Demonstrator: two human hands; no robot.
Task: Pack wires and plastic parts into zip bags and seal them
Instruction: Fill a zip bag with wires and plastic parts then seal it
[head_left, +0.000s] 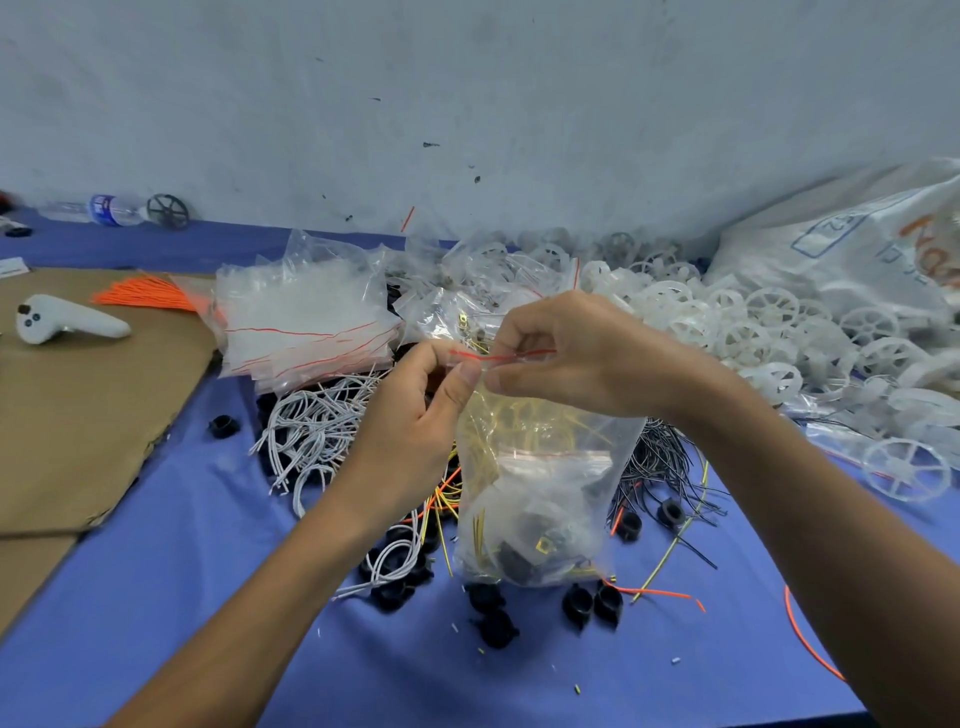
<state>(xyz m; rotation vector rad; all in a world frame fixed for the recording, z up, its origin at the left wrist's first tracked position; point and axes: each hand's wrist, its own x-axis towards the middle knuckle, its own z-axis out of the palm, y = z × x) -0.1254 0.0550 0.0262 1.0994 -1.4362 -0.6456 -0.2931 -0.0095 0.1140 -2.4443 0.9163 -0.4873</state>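
Zip bag (545, 499) over the bench (208, 597), holding yellow wires (519, 421) and black parts (519, 561). Left hand (410, 415) and right hand (576, 353) each pinch its red-striped mouth; the bag hangs beneath both. Empty bags (306, 322) lie behind the zip bag, leftward.

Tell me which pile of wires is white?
The white pile just beside the left hand, in front of the stacked bags. The orange bunch lies on cardboard; the black tangle is right of the held bag.
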